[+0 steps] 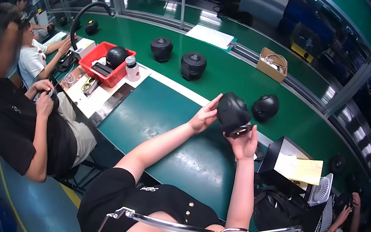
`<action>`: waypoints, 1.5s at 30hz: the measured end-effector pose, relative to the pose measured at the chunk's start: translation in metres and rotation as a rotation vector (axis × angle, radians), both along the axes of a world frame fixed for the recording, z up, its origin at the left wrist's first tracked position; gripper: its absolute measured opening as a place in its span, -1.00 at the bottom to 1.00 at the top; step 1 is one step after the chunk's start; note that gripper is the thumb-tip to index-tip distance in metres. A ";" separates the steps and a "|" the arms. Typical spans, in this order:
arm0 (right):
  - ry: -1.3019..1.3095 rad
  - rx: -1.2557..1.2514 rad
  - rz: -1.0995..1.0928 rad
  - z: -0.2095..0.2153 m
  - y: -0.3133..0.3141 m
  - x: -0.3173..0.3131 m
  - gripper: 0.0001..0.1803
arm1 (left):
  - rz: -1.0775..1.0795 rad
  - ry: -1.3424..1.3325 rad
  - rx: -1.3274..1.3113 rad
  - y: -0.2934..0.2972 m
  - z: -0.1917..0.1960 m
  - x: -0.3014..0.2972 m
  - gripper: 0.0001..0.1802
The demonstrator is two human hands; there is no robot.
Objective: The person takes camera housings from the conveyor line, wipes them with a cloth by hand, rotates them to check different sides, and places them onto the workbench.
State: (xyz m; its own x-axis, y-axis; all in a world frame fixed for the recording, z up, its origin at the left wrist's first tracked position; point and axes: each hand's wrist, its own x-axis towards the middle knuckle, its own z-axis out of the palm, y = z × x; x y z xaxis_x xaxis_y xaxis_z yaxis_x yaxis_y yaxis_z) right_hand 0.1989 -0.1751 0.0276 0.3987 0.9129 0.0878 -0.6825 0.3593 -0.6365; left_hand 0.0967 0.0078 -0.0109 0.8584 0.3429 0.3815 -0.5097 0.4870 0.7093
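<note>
A black rounded device (233,109), egg-like in shape, is held up between my two hands over the green mat (170,123). My left hand (204,116) grips its left side, fingers bent against the shell. From below and the right, my right hand (243,146) supports it with the fingers curled round its lower end. A pale, shiny ring shows at that lower end; I cannot make out its details. Just beyond, to the right, another black rounded device (265,107) of the same kind lies on the green bench.
Two more black devices (193,66) stand farther back. A red bin (106,62) and white bottle (132,68) are left; a cardboard box (272,64) and papers (210,36) lie along the back. A black box (284,162) stands right. Co-workers (25,125) sit on both sides.
</note>
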 end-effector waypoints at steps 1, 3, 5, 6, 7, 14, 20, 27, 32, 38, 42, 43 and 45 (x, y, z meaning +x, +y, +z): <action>-0.254 -0.026 -0.173 0.003 0.004 -0.005 -0.02 | 0.033 0.071 0.034 0.009 -0.009 -0.009 -0.22; -0.732 -0.126 -0.364 0.010 0.006 -0.012 0.31 | -0.110 0.142 -0.254 0.007 -0.024 -0.018 -0.36; -1.271 -0.213 -0.447 0.010 0.004 -0.018 0.35 | -0.040 0.220 -0.292 -0.015 -0.019 -0.025 -0.28; -1.231 -0.141 -0.408 0.008 0.007 -0.021 0.33 | 0.048 0.211 -0.302 -0.017 -0.020 -0.026 -0.24; -1.232 -0.146 -0.406 0.010 0.007 -0.022 0.33 | 0.129 0.203 -0.309 -0.016 -0.020 -0.025 -0.19; -1.111 -0.143 -0.607 0.000 0.024 -0.035 -0.05 | 0.678 0.103 0.338 -0.012 -0.012 -0.044 0.13; -0.896 -0.416 -0.618 -0.002 0.021 -0.042 -0.52 | 0.698 0.086 0.335 -0.009 0.008 -0.050 0.17; -0.888 -0.424 -0.597 0.011 0.010 -0.040 -0.83 | 0.594 0.119 0.252 -0.005 0.005 -0.051 0.08; -0.906 -0.235 -0.768 0.070 -0.045 -0.023 -0.88 | 0.551 0.123 0.005 0.030 -0.021 -0.057 -0.03; -1.123 -0.372 -0.850 0.057 -0.035 -0.029 -0.85 | 0.453 0.131 0.055 0.024 -0.031 -0.048 -0.03; -1.103 -0.349 -0.677 0.027 0.003 -0.052 -0.80 | 0.213 0.203 -0.094 -0.002 -0.016 -0.049 0.02; -0.962 -0.295 -0.526 0.035 0.001 -0.046 -0.79 | 0.231 0.203 -0.094 -0.002 -0.005 -0.056 0.02; -0.921 -0.279 -0.552 0.023 -0.009 -0.021 -0.74 | 0.108 0.296 -0.235 -0.001 0.012 -0.059 0.07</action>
